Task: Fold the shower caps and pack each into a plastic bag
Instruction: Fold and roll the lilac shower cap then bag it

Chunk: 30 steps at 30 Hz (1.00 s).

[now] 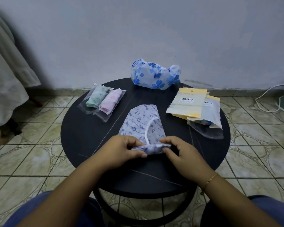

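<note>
Shower caps dominate a round black table (82, 138), where a person packs them one at a time. At the far edge sits a puffed blue-flowered cap (154, 74), not yet folded; a stack of empty plastic bags (193, 105) lies to the right, and two bagged caps (103, 100) lie side by side on the left. At centre, the music-note cap (143, 123) lies flattened, its near end rolled up. The left hand (121, 151) and right hand (182, 153) each pinch an end of that roll (fingers curled round it). A tight, even roll, pressed flat to push air out, would likely slide into a bag most easily.
</note>
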Each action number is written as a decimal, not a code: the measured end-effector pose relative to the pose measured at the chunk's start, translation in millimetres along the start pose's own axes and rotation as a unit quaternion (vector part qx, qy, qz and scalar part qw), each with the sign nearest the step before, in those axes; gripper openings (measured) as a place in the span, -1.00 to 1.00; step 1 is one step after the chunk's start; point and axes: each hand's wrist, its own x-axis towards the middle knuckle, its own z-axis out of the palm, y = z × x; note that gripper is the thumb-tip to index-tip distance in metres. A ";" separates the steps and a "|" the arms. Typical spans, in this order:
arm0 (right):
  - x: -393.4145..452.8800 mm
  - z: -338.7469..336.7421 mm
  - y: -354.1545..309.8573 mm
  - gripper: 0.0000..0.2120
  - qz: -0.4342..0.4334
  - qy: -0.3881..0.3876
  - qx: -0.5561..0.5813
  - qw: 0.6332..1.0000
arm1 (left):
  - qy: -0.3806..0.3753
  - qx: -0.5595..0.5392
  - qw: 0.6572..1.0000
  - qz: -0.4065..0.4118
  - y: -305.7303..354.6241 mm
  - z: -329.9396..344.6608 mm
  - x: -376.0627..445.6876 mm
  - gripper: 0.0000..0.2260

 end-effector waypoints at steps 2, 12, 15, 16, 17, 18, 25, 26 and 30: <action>0.5 -0.8 -1.1 -0.81 0.006 0.003 0.029 1.000 | 0.002 -0.019 1.000 -0.018 -1.0 0.2 1.3 -0.93; 7.8 2.9 -4.2 -0.86 0.091 0.031 0.133 0.986 | 0.012 0.036 0.998 -0.044 -5.4 -0.2 9.0 -0.59; 9.5 4.1 -5.1 -0.88 0.100 0.039 0.114 0.988 | 0.019 0.034 0.998 -0.054 -1.2 2.1 8.7 -0.54; 9.9 4.3 -5.3 -0.88 0.099 0.044 0.101 0.989 | 0.021 0.037 0.997 -0.058 -0.3 3.0 9.2 -0.53; 10.5 4.3 -5.2 -0.87 0.099 0.051 0.086 0.990 | 0.023 0.040 0.997 -0.063 0.4 3.7 9.6 -0.53; 11.4 4.5 -5.0 -0.84 0.098 0.058 0.072 0.991 | 0.026 0.041 0.996 -0.069 0.9 4.3 9.7 -0.54; 15.7 5.8 -6.2 -0.78 0.100 0.074 0.056 0.991 | 0.104 0.102 0.988 -0.059 -3.2 13.9 14.5 -0.61; 15.6 5.7 -6.6 -0.80 0.098 0.073 0.050 0.991 | 0.123 0.108 0.985 -0.049 -4.6 15.5 15.1 -0.67; 15.0 7.9 -8.5 -0.84 0.102 0.076 0.017 0.992 | 0.159 0.104 0.981 -0.035 -7.3 19.0 16.2 -0.87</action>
